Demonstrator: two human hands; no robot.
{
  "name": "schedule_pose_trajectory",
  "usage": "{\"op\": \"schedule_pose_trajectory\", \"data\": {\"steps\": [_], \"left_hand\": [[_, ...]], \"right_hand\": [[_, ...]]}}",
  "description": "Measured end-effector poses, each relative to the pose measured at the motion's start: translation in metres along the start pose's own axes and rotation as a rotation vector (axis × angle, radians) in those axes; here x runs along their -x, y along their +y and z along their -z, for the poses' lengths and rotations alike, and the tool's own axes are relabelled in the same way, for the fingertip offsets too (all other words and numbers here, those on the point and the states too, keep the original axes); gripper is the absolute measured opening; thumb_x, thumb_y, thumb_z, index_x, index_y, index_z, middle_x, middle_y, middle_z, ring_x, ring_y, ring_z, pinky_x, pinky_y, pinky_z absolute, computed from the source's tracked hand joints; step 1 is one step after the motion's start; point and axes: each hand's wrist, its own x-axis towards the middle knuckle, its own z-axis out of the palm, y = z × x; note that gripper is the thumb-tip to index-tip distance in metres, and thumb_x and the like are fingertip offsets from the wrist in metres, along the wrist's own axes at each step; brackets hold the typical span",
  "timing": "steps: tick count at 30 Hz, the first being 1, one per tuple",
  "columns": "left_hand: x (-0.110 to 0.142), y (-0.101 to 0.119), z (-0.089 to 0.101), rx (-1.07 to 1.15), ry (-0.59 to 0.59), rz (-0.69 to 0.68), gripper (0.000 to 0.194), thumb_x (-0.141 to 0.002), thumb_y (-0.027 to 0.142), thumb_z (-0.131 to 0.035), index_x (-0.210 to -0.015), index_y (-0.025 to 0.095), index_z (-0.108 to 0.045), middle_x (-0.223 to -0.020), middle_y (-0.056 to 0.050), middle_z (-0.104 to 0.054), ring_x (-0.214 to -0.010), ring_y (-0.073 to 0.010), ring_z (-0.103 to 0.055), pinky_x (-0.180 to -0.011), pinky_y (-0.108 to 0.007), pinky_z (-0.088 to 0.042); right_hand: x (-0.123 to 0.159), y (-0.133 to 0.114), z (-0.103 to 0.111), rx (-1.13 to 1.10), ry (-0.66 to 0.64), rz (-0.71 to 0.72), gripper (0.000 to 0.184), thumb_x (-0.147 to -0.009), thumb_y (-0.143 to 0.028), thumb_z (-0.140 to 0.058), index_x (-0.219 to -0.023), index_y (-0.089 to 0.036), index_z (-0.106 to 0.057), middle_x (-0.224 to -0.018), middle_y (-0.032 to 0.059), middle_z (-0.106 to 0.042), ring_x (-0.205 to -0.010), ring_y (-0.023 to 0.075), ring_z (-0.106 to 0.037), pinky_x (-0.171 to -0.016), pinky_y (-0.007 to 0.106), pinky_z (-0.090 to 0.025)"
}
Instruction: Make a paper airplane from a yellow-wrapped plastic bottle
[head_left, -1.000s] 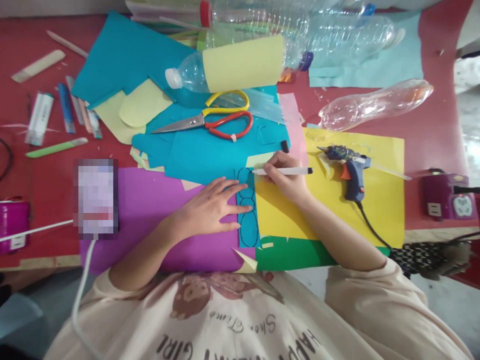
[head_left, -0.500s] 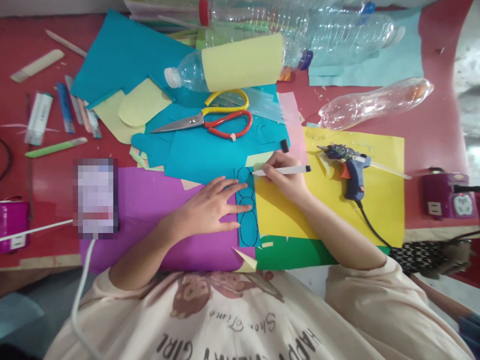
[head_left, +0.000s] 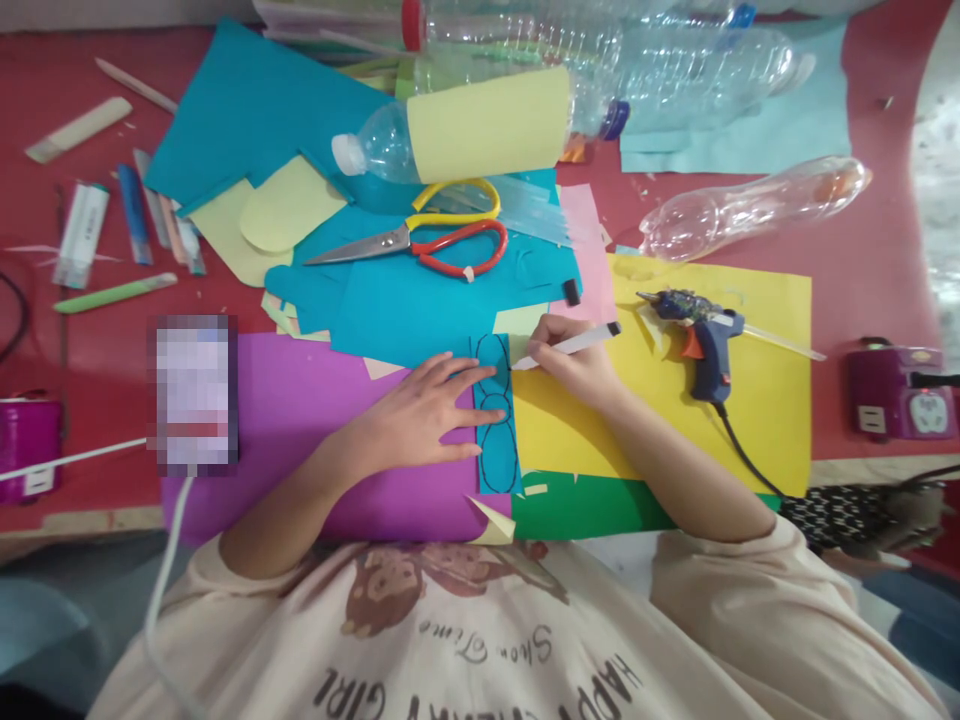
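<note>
A narrow blue paper strip point(head_left: 499, 465) lies upright in front of me, marked with black oval outlines stacked along its length. My left hand point(head_left: 431, 415) rests flat with its fingers spread, the fingertips pressing on the strip. In my right hand point(head_left: 574, 360) is a white marker point(head_left: 577, 342), pinched near its tip, which touches the strip's right edge by the upper outline. The marker's black cap point(head_left: 572, 292) sits apart on the blue paper above. Scissors point(head_left: 450, 235) with yellow and red handles lie beyond my hands.
A glue gun point(head_left: 709, 345) lies on yellow paper point(head_left: 577, 440) at right. Plastic bottles, one wrapped in pale yellow paper point(head_left: 491, 125), crowd the far side. A phone point(head_left: 193, 390) with a white cable rests on the left of the purple paper point(head_left: 300, 430). Cutters point(head_left: 79, 235) lie farther left.
My right hand has brought the marker tip down the right side of the upper outline, and a black line now runs there. My left hand stays in place.
</note>
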Motion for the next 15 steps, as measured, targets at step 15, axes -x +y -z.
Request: {"op": "schedule_pose_trajectory", "data": {"steps": [15], "left_hand": [[0.001, -0.002, -0.002, -0.060, 0.095, -0.042, 0.037, -0.090, 0.042, -0.064, -0.125, 0.032, -0.067, -0.151, -0.012, -0.047, -0.138, -0.0340, -0.044, -0.113, -0.057, -0.036]], "right_hand": [[-0.003, 0.002, 0.022, 0.045, 0.401, 0.178, 0.035, -0.089, -0.057, -0.053, -0.085, -0.024, -0.064, -0.068, 0.0015, -0.066, -0.055, 0.0149, -0.060, -0.053, 0.031, -0.044]]}}
